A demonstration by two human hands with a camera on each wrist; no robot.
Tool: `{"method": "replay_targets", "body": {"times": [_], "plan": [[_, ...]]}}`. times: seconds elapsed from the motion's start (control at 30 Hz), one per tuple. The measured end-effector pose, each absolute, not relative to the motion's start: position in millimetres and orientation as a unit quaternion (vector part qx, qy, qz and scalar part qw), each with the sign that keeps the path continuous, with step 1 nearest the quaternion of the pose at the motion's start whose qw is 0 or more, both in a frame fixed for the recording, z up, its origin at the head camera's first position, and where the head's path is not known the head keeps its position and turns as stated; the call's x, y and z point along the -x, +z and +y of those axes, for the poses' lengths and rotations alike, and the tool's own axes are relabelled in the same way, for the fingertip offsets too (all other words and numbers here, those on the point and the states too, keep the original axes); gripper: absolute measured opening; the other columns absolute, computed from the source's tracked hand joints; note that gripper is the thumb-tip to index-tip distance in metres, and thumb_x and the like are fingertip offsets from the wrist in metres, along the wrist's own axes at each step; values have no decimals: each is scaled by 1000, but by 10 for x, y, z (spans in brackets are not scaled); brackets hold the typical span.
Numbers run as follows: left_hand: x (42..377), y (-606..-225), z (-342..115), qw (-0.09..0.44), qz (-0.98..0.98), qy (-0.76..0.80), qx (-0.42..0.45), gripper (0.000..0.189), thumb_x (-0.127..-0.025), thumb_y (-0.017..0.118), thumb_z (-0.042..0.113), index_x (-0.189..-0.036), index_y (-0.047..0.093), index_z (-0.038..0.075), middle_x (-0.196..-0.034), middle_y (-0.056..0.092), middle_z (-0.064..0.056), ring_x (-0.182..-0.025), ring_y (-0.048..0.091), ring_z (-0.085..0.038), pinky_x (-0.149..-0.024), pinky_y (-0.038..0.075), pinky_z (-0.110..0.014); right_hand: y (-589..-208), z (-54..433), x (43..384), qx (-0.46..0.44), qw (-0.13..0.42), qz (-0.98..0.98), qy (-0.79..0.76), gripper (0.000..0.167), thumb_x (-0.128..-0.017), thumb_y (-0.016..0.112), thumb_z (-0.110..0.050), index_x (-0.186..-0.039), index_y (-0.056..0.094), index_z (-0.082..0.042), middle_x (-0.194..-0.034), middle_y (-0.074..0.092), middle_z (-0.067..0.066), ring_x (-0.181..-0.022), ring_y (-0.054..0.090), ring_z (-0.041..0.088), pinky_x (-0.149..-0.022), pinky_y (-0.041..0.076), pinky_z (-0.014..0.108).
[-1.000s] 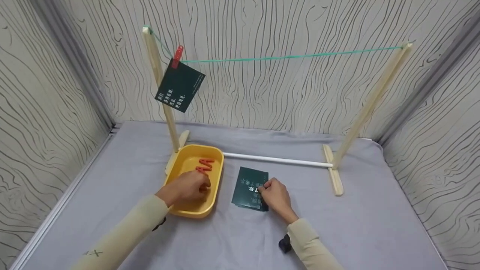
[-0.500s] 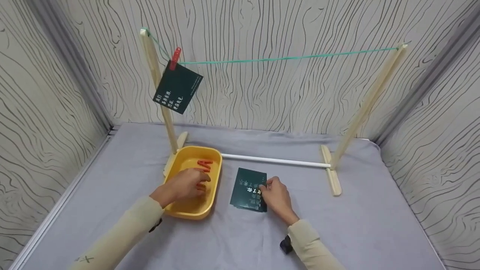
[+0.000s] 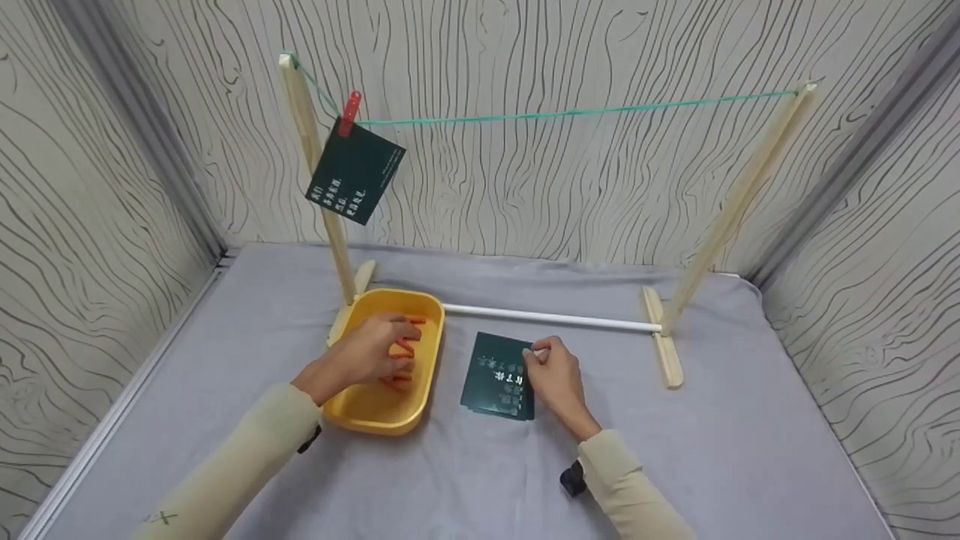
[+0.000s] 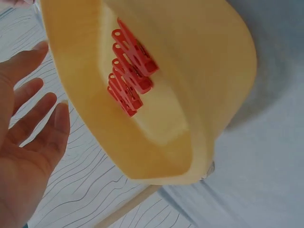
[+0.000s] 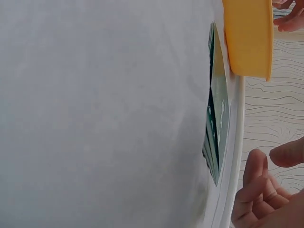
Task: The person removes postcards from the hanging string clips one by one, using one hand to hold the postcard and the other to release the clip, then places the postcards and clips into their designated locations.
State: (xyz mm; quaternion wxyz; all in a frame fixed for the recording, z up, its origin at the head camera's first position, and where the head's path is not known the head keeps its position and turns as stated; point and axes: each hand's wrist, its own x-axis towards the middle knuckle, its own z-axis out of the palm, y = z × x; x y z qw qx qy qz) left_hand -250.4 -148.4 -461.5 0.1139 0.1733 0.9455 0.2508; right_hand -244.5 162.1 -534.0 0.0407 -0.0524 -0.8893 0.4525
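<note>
Over the yellow plastic tub (image 3: 379,424) is my left hand (image 3: 367,349), its fingers spread and holding nothing. Below it, several red clothespins (image 4: 130,71) lie in a row on the tub's floor, as the left wrist view shows; the hand covers part of them in the head view. My right hand (image 3: 556,379) is beside a stack of dark green printed cards (image 3: 487,382), fingertips close to its right edge. Its fingers are loosely bent, with a gap between thumb and forefinger (image 5: 256,164) in the right wrist view and nothing held there.
A green cord (image 3: 570,113) runs between two wooden posts, one left (image 3: 315,142) and one right (image 3: 739,210). A red clothespin (image 3: 350,112) holds a tilted dark green card (image 3: 360,176) near the cord's left end. A white rod (image 3: 555,318) joins the post bases behind the cards.
My left hand has lifted a little and shifted toward the back of the tub, its fingers spreading. My right fingertips have moved from the card stack's face to just above its right edge.
</note>
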Motion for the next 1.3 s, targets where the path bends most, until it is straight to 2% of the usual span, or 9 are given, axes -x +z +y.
{"method": "replay_targets", "body": {"times": [0.17, 0.3, 0.57, 0.63, 0.77, 0.9, 0.97, 1.17, 1.3], "plan": [[2521, -4517, -1463, 97, 949, 245, -171, 46, -92, 83, 21, -136, 70, 15, -140, 66, -9, -137, 57, -29, -116, 51, -48, -5285, 1586, 2484, 23, 42, -864, 501, 18, -103, 65, -18, -115, 66, -4, -78, 61, 1, -67, 55, 13, -63, 45, 25], [2525, -4432, -1483, 60, 954, 226, -185, 46, -92, 82, 27, -135, 71, 14, -143, 65, -11, -137, 57, -32, -115, 51, -51, -5259, 1549, 2490, -6, 38, -845, 534, 17, -104, 64, -14, -117, 65, -3, -79, 65, 2, -66, 58, 12, -60, 49, 23], [2620, -4188, -1573, -50, 950, 212, -224, 43, -92, 83, 29, -130, 72, 10, -138, 65, -15, -128, 62, -33, -109, 55, -51, -5086, 1439, 2501, -58, 45, -823, 564, 16, -104, 62, -9, -118, 65, -3, -83, 70, 14, -76, 70, 40, -64, 56, 23], [2647, -4114, -1594, -70, 947, 215, -228, 42, -92, 83, 28, -130, 72, 10, -136, 66, -14, -126, 63, -33, -108, 56, -50, -5035, 1405, 2496, -67, 44, -818, 569, 16, -104, 62, -8, -118, 65, -3, -85, 71, 18, -77, 70, 41, -65, 56, 23], [2710, -3955, -1645, -111, 943, 214, -230, 45, -93, 82, 27, -132, 70, 8, -138, 65, -17, -127, 63, -35, -108, 56, -51, -4945, 1332, 2500, -79, 38, -813, 576, 15, -104, 62, -9, -118, 64, -3, -88, 71, 23, -74, 69, 33, -66, 56, 23], [2777, -3771, -1680, -145, 935, 221, -234, 45, -94, 81, 25, -133, 69, 7, -138, 63, -17, -127, 62, -35, -109, 56, -50, -4867, 1266, 2526, -91, 42, -809, 579, 15, -104, 63, -9, -117, 64, -2, -85, 72, 17, -71, 67, 21, -66, 57, 23], [2800, -3676, -1698, -162, 933, 222, -233, 45, -95, 80, 25, -134, 68, 7, -139, 63, -17, -128, 62, -35, -110, 55, -50, -4816, 1229, 2537, -95, 44, -809, 578, 15, -104, 63, -11, -117, 65, -3, -84, 72, 16, -71, 68, 21, -66, 57, 23], [2876, -3421, -1767, -218, 923, 231, -216, 44, -96, 79, 23, -135, 67, 7, -140, 62, -17, -130, 60, -37, -113, 52, -53, -4663, 1110, 2590, -106, 55, -805, 581, 15, -104, 64, -13, -116, 66, -4, -86, 72, 23, -66, 65, 14, -64, 56, 23], [2937, -3293, -1799, -259, 913, 244, -200, 42, -98, 77, 24, -134, 68, 5, -137, 63, -17, -127, 62, -36, -111, 54, -51, -4560, 1024, 2605, -125, 61, -802, 581, 14, -104, 63, -10, -116, 66, -4, -84, 71, 18, -66, 62, 11, -64, 55, 23]]}}
